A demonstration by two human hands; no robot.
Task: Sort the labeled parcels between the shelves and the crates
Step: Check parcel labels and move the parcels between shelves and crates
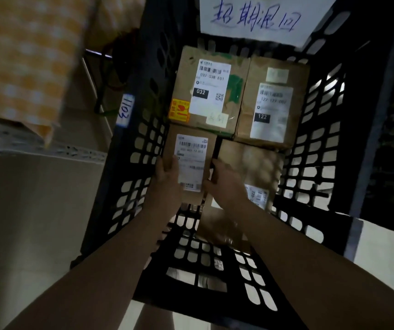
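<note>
The left hand (165, 179) clamps a small cardboard box (192, 144) by its left side, thumb flat on the white label. The right hand (224, 184) curls its fingers round the right edge. The box sits in the near left corner of a black crate (362, 129), against a box marked 032 (210, 91). A box marked 122 (272, 108) fills the far right corner.

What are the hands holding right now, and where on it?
Both hold the near-left parcel: left hand on its left edge, right hand on its right edge.
</note>
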